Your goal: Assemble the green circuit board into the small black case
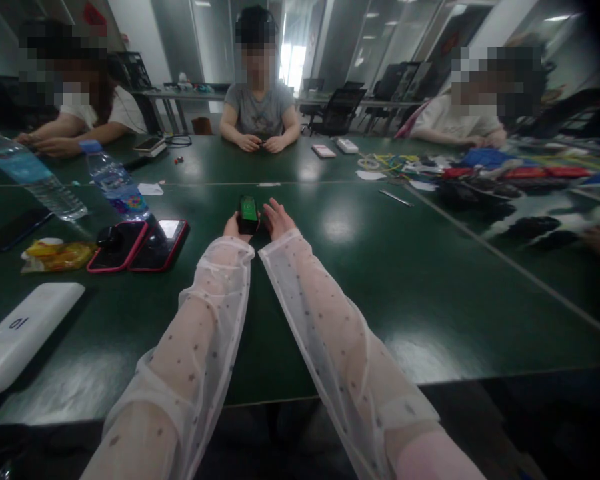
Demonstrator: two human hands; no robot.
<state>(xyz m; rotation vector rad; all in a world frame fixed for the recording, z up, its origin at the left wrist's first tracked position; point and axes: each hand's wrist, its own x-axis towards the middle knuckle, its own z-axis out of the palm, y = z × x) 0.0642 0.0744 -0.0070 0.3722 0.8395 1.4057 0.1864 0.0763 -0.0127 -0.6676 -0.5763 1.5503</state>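
At the far left of the frame, a white power bank point(27, 333) lies on the green table point(380, 287), below two water bottles. Next come a yellow packet point(60, 255) and two pink-edged phones, just beside each other and well apart from the hands, so the forearms have room.

Near the middle of the frame, the left hand point(234, 229) grasps a small black device point(249, 212) along its left side and lower end. Its green screen faces up and is uncovered; whether the device rests on the table or is slightly raised, I cannot tell. A light, steady grip at the edges looks right for it: fingers sliding over the face would hide the screen and might press something by accident.

Just right of the device, the right hand point(277, 220) is released, its fingers spread and holding nothing. From there it could support the free side without crossing the screen; thumb and fingers opposite the left grip would best guard against tipping. The loose sleeves are better held clear of the edges.

Farther right, a thin metal tool point(396, 198) and a pile of cables point(395, 165) lie well apart, out of the hands' way.
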